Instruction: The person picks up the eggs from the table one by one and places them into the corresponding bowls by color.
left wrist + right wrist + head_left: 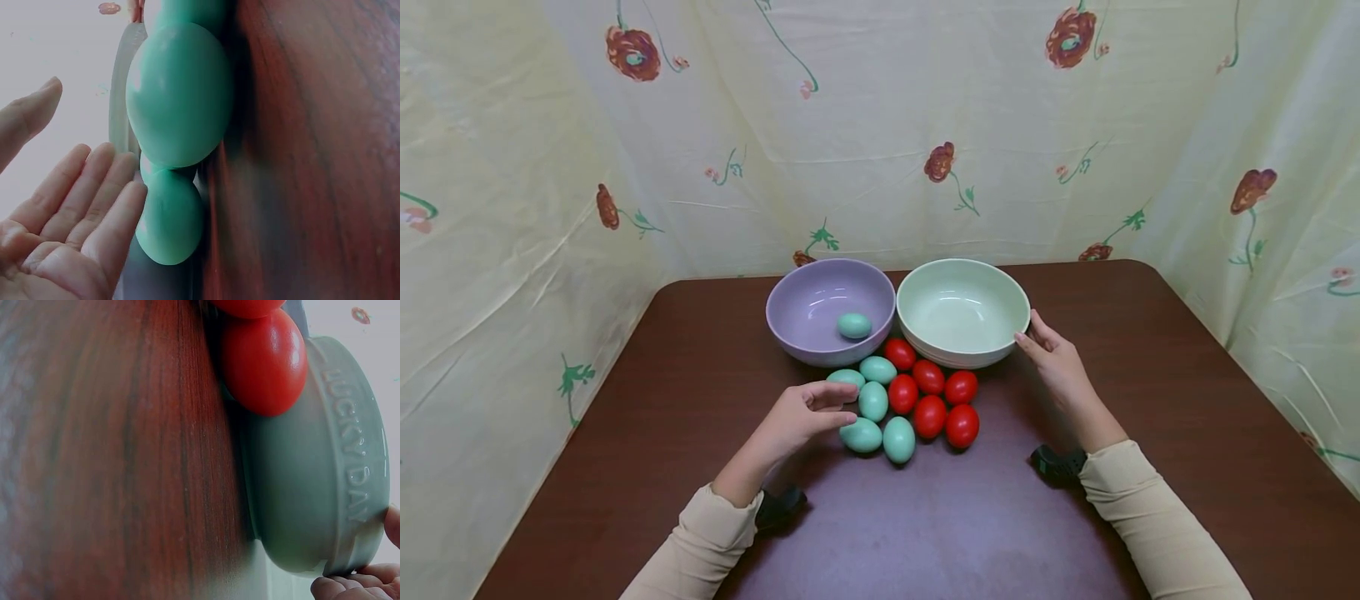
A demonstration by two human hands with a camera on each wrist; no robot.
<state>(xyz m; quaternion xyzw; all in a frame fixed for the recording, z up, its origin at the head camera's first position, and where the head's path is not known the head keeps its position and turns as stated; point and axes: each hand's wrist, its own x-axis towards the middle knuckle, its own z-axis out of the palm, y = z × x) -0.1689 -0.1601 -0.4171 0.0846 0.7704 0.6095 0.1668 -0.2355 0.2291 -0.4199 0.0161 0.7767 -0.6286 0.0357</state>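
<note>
On the dark wooden table (925, 533), the left hand (796, 419) is spread, holding nothing, beside the mint-green eggs (874, 402), left of the red eggs (930, 417). The right hand (1063, 373) touches the light-green bowl (966, 360) at its right; whether it pinches, I cannot tell. Closing softly around one egg's middle seems best.

**Dressed in cream and black**

My left sleeve (696, 537), at seven o'clock, and right sleeve (1165, 529), at four, are plain cream with wide cuffs (1122, 477). By each cuff sits a small black device (1057, 466).
</note>
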